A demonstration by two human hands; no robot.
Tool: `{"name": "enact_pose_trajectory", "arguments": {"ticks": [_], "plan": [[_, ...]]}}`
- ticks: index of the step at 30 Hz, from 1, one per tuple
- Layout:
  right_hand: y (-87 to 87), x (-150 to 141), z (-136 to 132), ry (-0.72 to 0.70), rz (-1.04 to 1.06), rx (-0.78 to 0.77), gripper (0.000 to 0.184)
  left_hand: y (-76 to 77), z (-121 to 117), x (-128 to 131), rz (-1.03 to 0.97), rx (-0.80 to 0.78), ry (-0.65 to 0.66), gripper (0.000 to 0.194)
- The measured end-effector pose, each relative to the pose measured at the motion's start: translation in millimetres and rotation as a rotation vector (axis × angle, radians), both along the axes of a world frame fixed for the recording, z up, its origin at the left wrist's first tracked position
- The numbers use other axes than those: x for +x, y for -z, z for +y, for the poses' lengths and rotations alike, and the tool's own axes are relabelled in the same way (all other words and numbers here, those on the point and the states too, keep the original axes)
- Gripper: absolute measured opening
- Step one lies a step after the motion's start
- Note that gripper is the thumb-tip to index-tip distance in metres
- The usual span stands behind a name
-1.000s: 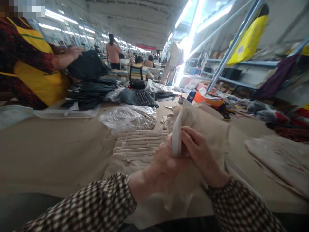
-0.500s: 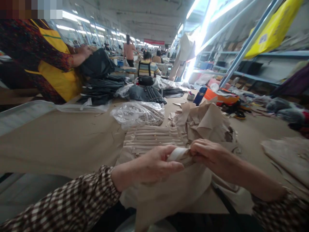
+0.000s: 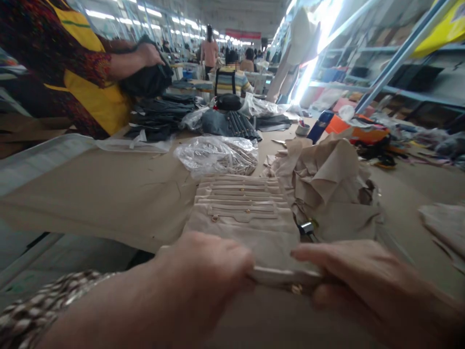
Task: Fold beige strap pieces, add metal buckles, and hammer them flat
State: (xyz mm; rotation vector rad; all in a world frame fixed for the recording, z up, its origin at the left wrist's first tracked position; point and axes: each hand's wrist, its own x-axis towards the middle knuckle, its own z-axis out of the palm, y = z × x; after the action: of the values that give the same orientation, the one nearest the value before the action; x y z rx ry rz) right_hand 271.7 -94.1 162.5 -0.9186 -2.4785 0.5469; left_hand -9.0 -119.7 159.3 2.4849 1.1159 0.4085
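Low and close to the camera, my left hand (image 3: 207,276) closes on one end of a beige fabric piece (image 3: 272,276). My right hand (image 3: 363,276) pinches the other end. Between them the folded upper edge runs nearly level, with a small gold-coloured fitting near the right fingers; the rest of the piece is blurred. Just beyond lies an overlapping stack of beige zippered fabric panels (image 3: 243,230). Gold zip pulls show on several, and a metal ring sits at the left of the front panel.
Crumpled beige fabric (image 3: 327,179) is heaped at the right, with a shiny metal tool (image 3: 307,228) beside it. Behind the stack lies a clear plastic bag (image 3: 218,155). A co-worker in a yellow apron (image 3: 94,102) handles dark fabric (image 3: 148,75) at the far left.
Both hands have come down and nearer to the camera with the beige piece. The white strip between them no longer shows, and more of the zippered stack is visible.
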Motion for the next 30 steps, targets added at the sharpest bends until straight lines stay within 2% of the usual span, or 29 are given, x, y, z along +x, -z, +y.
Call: {"name": "enact_pose_trajectory", "arguments": {"ticks": [3, 5, 7, 10, 12, 16, 19, 22, 24, 27, 30], "plan": [[32.4, -3.2, 45.1, -0.076, -0.153, -0.104, 0.019, 14.0, 36.4, -17.2, 0.164, -0.128, -0.13, 0.023], [59.3, -6.5, 74.8, 0.006, -0.219, -0.132, 0.026, 32.9, 62.5, -20.4, 0.24, -0.119, -0.16, 0.025], [84.4, -11.3, 98.5, 0.091, -0.332, -0.095, 0.028, 54.1, 83.4, -16.8, 0.324, -0.095, -0.183, 0.027], [110.5, -20.1, 121.9, 0.151, -0.517, -0.022, 0.028, 77.6, 101.9, -4.2, 0.46, -0.075, -0.235, 0.029], [119.9, -25.2, 130.5, 0.166, -0.597, -0.019, 0.027, 83.7, 108.0, 4.2, 0.532, -0.091, -0.262, 0.03], [125.0, -30.2, 133.2, 0.183, -0.623, -0.035, 0.027, 80.4, 108.2, 17.6, 0.585, -0.095, -0.265, 0.026], [121.7, -33.1, 125.9, 0.198, -0.606, -0.021, 0.025, 82.8, 94.8, 29.3, 0.613, 0.103, -0.224, 0.021], [120.3, -36.2, 120.6, 0.227, -0.583, -0.003, 0.023, 104.7, 76.5, 40.9, 0.564, 0.313, -0.08, 0.036], [120.2, -31.7, 121.5, 0.269, -0.549, 0.014, 0.019, 125.4, 68.3, 45.6, 0.539, 0.339, -0.015, 0.045], [115.3, 0.4, 127.0, 0.415, -0.472, 0.065, 0.016, 148.5, 65.0, 46.2, 0.55, 0.328, -0.035, 0.051], [106.3, 67.1, 134.7, 0.674, -0.42, 0.122, 0.025, 155.6, 69.3, 41.7, 0.54, 0.31, -0.044, 0.052]]}}
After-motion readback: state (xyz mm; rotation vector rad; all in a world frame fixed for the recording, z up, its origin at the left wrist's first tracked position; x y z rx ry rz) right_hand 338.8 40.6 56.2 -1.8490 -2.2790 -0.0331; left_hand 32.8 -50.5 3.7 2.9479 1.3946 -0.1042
